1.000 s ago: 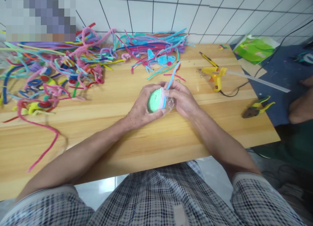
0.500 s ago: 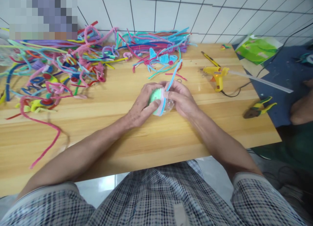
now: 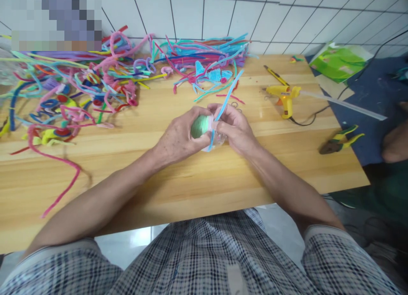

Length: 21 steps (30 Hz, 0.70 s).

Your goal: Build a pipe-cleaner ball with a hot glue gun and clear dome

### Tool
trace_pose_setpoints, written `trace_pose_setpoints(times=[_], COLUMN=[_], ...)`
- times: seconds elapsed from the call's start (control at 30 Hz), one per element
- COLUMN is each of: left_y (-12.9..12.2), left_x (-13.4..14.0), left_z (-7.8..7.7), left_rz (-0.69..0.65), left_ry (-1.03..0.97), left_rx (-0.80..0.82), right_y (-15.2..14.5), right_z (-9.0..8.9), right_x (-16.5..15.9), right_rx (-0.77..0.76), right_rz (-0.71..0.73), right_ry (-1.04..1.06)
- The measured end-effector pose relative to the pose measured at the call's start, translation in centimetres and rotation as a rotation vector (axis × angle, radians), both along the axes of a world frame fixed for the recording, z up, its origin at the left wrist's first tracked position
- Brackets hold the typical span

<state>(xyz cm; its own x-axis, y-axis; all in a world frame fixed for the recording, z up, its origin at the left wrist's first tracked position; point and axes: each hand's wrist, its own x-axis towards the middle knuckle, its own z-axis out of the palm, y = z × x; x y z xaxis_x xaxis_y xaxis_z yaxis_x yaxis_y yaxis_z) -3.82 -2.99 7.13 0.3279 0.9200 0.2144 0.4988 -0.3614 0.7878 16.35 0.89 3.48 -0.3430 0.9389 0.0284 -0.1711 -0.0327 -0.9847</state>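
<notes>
Over the middle of the table, my left hand (image 3: 183,135) is closed around a small rounded piece (image 3: 200,126) covered in coiled green pipe cleaner. A pale band and some clear plastic (image 3: 219,137) show on its right side; the plastic's full shape is hidden by my fingers. My right hand (image 3: 236,127) pinches a light blue pipe cleaner (image 3: 228,95) against the piece. One end of that pipe cleaner sticks up and away to the right, while the rest runs down along the band.
Tangled pipe cleaners (image 3: 105,74) cover the table's back left, with a blue shape (image 3: 212,74) beside them. On the right lie a yellow glue gun (image 3: 285,99), a utility knife (image 3: 276,75), pliers (image 3: 339,141) and a green package (image 3: 339,63). Another person's arm (image 3: 395,144) is at the right edge.
My left hand has shifted its grip, and the piece has turned so more of its green coiled side faces me. The blue end stands slightly higher and further right.
</notes>
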Motion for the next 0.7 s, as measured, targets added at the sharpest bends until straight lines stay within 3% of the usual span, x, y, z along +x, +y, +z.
trace_pose_setpoints(times=[0.23, 0.7], left_y=[-0.47, -0.17], left_x=[0.18, -0.55], left_z=[0.48, 0.42], left_rz=[0.05, -0.077], left_ry=[0.013, 0.062], left_rx=[-0.036, 0.027], right_y=[-0.3, -0.08], right_z=[0.25, -0.29], right_x=[-0.17, -0.38], right_rx=[0.072, 0.035], right_rz=[0.022, 0.033], right_ry=[-0.029, 0.035])
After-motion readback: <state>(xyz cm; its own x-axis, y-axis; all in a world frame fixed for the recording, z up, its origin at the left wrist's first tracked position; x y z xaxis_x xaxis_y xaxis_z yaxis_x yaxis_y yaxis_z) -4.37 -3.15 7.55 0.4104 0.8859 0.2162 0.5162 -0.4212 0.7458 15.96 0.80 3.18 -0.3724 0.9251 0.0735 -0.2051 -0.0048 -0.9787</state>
